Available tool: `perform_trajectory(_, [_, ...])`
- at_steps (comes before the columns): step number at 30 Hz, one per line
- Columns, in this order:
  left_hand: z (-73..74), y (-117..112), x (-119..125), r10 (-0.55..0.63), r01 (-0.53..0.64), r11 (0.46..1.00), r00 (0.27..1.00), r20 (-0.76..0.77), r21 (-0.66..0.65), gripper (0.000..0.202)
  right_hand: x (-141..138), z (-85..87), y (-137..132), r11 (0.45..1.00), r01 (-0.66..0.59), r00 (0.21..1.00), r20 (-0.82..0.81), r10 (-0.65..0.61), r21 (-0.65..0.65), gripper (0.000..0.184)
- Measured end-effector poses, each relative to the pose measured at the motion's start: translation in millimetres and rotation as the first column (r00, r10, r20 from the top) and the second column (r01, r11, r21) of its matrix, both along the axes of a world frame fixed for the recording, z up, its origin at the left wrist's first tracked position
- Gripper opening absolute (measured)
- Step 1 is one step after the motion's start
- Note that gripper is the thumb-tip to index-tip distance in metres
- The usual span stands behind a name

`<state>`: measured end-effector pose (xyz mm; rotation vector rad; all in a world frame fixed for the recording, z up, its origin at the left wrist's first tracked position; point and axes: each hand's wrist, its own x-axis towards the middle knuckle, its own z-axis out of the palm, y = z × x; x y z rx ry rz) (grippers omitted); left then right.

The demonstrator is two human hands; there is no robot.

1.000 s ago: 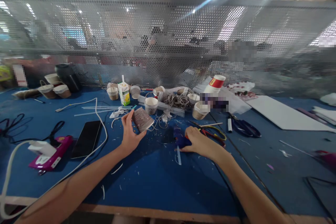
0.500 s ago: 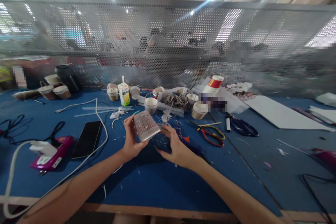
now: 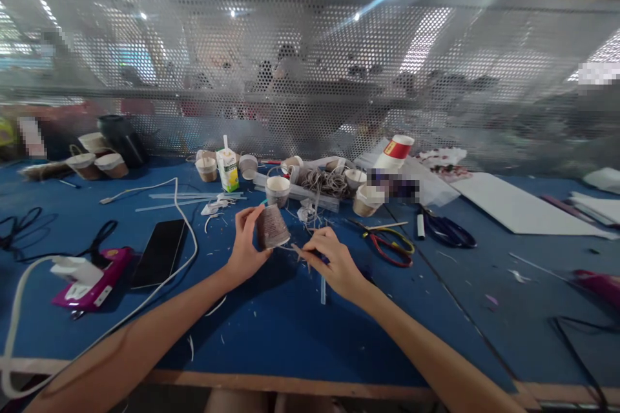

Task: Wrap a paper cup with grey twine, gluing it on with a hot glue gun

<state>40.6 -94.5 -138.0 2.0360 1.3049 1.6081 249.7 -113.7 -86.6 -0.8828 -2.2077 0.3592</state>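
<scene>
My left hand (image 3: 248,242) is wrapped round a small paper cup (image 3: 273,227) covered in greyish-brown cord, tilted with its pale rim toward the lower right. Just right of that rim, my right hand (image 3: 329,259) has its thumb and fingers pinched on a thin cord (image 3: 287,247) running to the cup's edge. Behind them lies a tangled heap of the same kind of cord (image 3: 327,182). Under my right hand is a dark blue object, mostly hidden, and a clear stick (image 3: 323,290) shows below the hand.
Behind the hands stand a white cup (image 3: 278,192), a juice carton (image 3: 227,169) and several cord-trimmed cups. Red-and-yellow scissors (image 3: 390,248) and dark-handled scissors (image 3: 448,231) lie right. Left are a phone (image 3: 159,253) and purple power strip (image 3: 94,281). A perforated metal screen (image 3: 310,77) closes the back.
The cup has turned in my left hand and moved slightly right. My right hand, open beside the cup before, has closed its fingers on the cord.
</scene>
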Motion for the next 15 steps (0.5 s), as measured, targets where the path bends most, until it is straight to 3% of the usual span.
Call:
perform_trajectory(8, [-0.2,-0.8,0.2,-0.090,0.091,0.996,0.996,-0.010,0.016,0.079,-0.2,4.3,2.9,0.994,0.073,0.997,-0.028,-0.071,0.079,0.028])
perform_trajectory(15, [0.6,-2.8,-0.6,-0.169,0.173,0.984,0.984,0.063,-0.051,0.076,2.3,-3.7,8.8,0.984,0.071,0.997,0.020,-0.075,0.165,0.021])
